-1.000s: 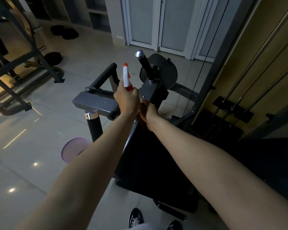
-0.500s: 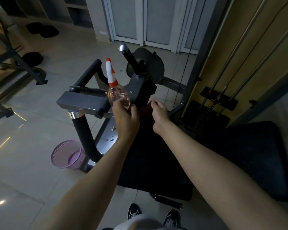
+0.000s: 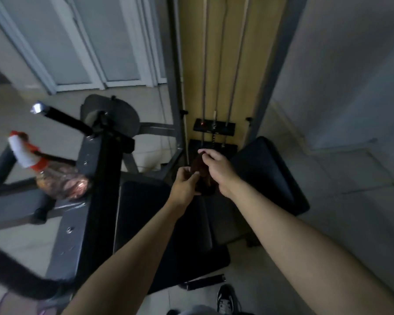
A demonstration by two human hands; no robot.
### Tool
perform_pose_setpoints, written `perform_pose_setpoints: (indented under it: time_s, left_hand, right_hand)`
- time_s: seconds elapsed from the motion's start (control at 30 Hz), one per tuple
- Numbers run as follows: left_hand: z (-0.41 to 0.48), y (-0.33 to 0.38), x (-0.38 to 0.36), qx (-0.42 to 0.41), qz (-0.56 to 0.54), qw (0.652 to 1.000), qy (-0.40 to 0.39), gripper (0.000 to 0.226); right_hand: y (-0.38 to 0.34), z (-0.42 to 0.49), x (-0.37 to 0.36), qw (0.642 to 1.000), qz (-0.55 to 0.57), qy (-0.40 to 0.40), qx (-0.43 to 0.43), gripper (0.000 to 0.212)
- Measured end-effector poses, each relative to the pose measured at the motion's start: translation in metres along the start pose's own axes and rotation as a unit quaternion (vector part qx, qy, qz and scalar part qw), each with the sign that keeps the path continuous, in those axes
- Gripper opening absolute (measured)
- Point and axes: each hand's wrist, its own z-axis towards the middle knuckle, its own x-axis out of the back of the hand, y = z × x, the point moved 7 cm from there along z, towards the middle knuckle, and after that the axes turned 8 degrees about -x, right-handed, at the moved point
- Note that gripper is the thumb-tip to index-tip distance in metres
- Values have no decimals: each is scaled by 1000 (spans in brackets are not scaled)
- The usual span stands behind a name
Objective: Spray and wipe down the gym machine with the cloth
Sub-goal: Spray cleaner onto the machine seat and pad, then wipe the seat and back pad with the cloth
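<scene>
Cloth [image 3: 203, 181] is being pinched from both sides: left hand [image 3: 184, 186] low, right hand [image 3: 219, 171] at its top edge, above the black seat pad [image 3: 141, 212]. Its shape is being mostly hidden by fingers. Spray bottle [image 3: 62, 181] is sitting on the grey frame [image 3: 16, 208], motion-blurred.

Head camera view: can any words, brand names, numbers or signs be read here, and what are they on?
No text can be read anywhere in this view.
Spray bottle: blurred, no label legible.
Weight plate: small reddish marks, too small and dim to read.
Shoe: no logo readable.
Cloth: dark, no print seen.
</scene>
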Motion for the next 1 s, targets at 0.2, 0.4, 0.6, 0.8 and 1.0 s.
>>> perform_pose_setpoints:
  time_s: [0.2, 0.4, 0.6, 0.8, 1.0]
  left_hand:
    - [31, -3, -78, -5, 2, 1000, 3, 9]
    - [31, -8, -165, -81, 156, 978, -112, 16]
    - [39, -22, -211, -182, 234, 933, -206, 44]
    - [67, -32, -223, -215, 281, 907, -229, 43]
    - [134, -20, -224, -183, 269, 925, -196, 43]
  right_hand:
    - [-7, 3, 122, 986, -72, 143, 45, 40]
    - [23, 5, 208, 965, -133, 224, 11, 46]
    - [60, 25, 238, 958, -132, 250, -55, 43]
    - [58, 39, 230, 940, -216, 260, -47, 37]
    - [59, 42, 235, 922, -249, 294, -44, 40]
